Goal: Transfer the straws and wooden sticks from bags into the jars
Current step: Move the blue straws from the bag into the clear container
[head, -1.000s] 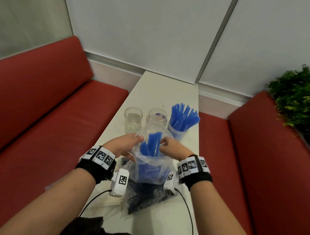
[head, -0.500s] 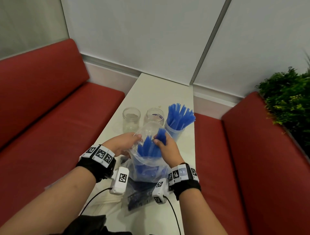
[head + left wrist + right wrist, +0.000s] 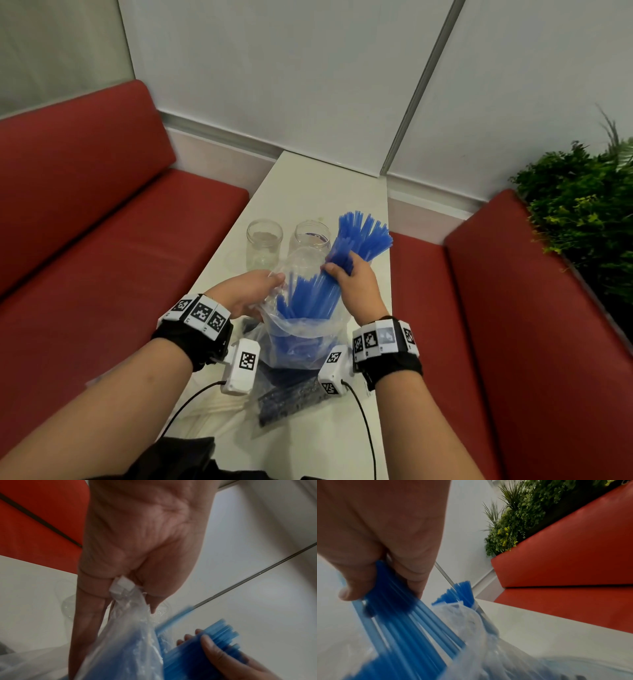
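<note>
A clear plastic bag (image 3: 301,332) (image 3: 130,642) of blue straws stands on the white table (image 3: 308,192). My left hand (image 3: 251,287) (image 3: 137,547) pinches the bag's rim and holds it wide. My right hand (image 3: 352,281) (image 3: 385,547) grips a bundle of blue straws (image 3: 315,291) (image 3: 406,622) (image 3: 211,650), drawn partly out of the bag. Behind stand two clear glass jars: the left jar (image 3: 263,243) has no straws in it, and the middle jar (image 3: 311,236) is half hidden by the bag. A third jar at the right, mostly hidden, holds many blue straws (image 3: 363,236) (image 3: 458,592).
Red bench seats (image 3: 102,260) (image 3: 513,325) flank the narrow table. A green plant (image 3: 582,212) sits behind the right bench. Near the table's front edge lie another dark bag (image 3: 291,397) and pale wooden sticks in a bag (image 3: 219,407). Cables run from both wrist cameras.
My right hand reached into the bag, closed round a bundle of straws and lifted it up and right toward the straw-filled jar. The left hand kept its hold on the bag's rim.
</note>
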Available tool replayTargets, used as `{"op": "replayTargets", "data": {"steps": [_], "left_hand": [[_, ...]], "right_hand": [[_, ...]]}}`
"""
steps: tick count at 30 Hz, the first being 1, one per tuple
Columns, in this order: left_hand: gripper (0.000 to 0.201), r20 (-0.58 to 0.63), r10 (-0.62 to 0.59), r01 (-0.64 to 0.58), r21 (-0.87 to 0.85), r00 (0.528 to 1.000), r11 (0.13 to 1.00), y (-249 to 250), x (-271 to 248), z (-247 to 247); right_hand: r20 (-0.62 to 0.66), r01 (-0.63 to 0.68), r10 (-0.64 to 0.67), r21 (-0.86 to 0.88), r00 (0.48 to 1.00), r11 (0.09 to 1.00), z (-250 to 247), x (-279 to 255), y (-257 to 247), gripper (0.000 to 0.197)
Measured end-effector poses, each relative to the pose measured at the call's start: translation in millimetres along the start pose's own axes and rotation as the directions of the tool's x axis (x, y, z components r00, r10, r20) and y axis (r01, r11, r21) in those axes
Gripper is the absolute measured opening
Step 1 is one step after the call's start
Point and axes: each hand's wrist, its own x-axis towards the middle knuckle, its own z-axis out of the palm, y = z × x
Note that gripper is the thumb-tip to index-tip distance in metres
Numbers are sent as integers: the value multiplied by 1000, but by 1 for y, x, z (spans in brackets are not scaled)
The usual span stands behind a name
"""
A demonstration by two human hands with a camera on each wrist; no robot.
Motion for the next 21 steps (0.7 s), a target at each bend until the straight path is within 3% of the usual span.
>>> {"op": "replayTargets", "data": {"steps": [4, 7, 13, 21], "left_hand": [[35, 2, 0, 0, -2, 1000, 1000, 1, -3, 1], [36, -1, -7, 7, 3, 1000, 1000, -2, -5, -1], [35, 8, -8, 8, -8, 1000, 1000, -4, -5, -7], [32, 21, -29, 29, -1, 999, 1000, -6, 3, -10]], "right_hand": [[8, -73, 73, -10, 997, 997, 17, -20, 24, 20], [-19, -42, 43, 50, 999, 998, 18, -23, 23, 20], [-42, 147, -141, 204, 989, 968, -26, 7, -33, 9], [-83, 196, -178, 480, 981, 855, -105, 58, -100, 14]]}}
